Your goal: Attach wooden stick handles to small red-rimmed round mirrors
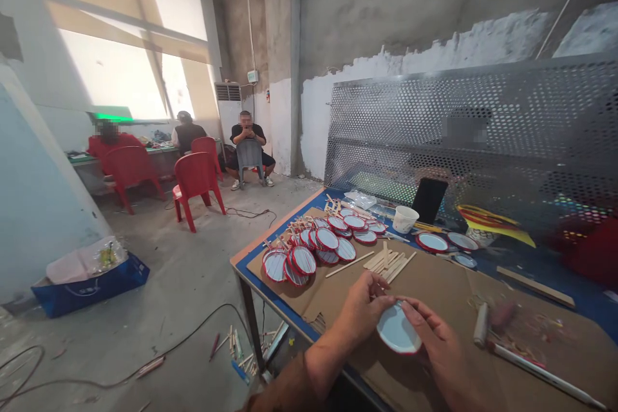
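A round white disc with a red rim (398, 329) is tilted up between my hands, just above the cardboard. My left hand (363, 306) pinches its upper left edge, fingers curled. On the other side, my right hand (434, 337) grips the disc with the thumb on its face; the other fingers are partly hidden behind it. Flat wooden sticks (393, 266) lie just beyond my hands. To the left is a heap of similar red-rimmed discs (327, 239), several with sticks attached.
The cardboard sheet (338, 296) covers part of a blue-topped table (303, 328). Further back stand a paper cup (405, 219) and a dark phone (429, 201). A white pen-like tool (545, 373) lies at right. Co-workers sit across the room near red chairs (197, 175).
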The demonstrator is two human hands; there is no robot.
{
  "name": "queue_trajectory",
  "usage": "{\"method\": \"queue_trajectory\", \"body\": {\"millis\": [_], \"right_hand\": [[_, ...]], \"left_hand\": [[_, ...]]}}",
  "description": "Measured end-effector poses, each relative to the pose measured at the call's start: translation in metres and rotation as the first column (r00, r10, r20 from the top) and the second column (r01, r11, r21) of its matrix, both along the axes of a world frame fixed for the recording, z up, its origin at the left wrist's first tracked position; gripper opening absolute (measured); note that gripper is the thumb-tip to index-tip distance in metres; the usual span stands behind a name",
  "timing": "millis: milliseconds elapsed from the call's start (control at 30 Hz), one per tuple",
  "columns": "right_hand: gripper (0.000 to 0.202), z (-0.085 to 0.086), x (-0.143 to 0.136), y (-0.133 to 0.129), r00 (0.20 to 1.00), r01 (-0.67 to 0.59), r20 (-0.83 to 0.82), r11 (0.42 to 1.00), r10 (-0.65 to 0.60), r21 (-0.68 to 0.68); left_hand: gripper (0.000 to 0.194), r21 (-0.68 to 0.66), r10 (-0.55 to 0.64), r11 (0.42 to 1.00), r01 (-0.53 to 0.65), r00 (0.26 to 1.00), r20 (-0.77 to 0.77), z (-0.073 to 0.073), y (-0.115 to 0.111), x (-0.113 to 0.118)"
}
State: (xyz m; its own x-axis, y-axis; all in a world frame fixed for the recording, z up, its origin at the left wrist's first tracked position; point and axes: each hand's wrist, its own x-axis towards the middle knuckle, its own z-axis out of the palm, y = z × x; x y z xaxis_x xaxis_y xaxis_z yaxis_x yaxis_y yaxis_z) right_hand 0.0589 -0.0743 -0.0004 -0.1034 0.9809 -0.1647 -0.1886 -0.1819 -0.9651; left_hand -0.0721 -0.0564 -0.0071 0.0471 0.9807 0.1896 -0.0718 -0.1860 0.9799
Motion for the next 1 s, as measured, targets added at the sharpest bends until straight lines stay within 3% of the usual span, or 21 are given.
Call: {"method": "queue_trajectory", "body": {"millis": [200,567,700,800,1000], "right_hand": [[0.041,-0.0034,-0.0004,0.0027,0.999,0.043,0.005,0.998,-0.043,0.036],[0.043,-0.0024,-0.0061,-0.0005,1.000,0.019,-0.005,0.994,-0.018,0.106],[0.045,-0.0050,-0.0054,-0.0006,0.997,0.060,0.039,0.988,-0.066,0.146],[0.046,-0.0040,-0.0066,0.0003,0.992,0.107,0.045,0.983,-0.115,0.150],[0.040,-0.0050,-0.0042,0.0002,0.998,0.058,0.032,0.995,-0.061,0.082]], "left_hand": [[0.038,-0.052,-0.143,0.987,0.149,0.984,0.105,-0.0043,0.0029,0.0015],[0.020,-0.038,-0.128,0.991,0.128,0.992,-0.002,-0.0069,0.0030,-0.0019],[0.013,-0.040,-0.121,0.992,0.119,0.992,-0.042,-0.0067,0.0027,-0.0028],[0.013,-0.066,-0.112,0.992,0.108,0.992,-0.057,-0.0047,0.0028,-0.0023],[0.024,-0.137,-0.072,0.987,0.078,0.996,0.049,-0.0021,0.0009,0.0021]]}}
